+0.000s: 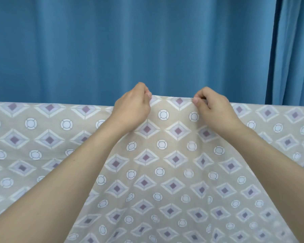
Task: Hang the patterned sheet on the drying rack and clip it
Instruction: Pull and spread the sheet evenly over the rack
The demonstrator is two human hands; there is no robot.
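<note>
The patterned sheet [172,172], beige with purple diamonds and white rings, hangs spread across the whole width of the head view, its top fold running level at mid height. My left hand [135,106] pinches the top fold just left of centre. My right hand [212,106] pinches the same fold a little to the right, thumb against curled fingers. Between the two hands the fold is lifted slightly above the rest of the edge. The drying rack is hidden under the cloth. No clip shows.
A blue curtain [130,46] fills the background behind the sheet, with a second curtain panel [295,50] overlapping at the right. The sheet covers everything below the fold line.
</note>
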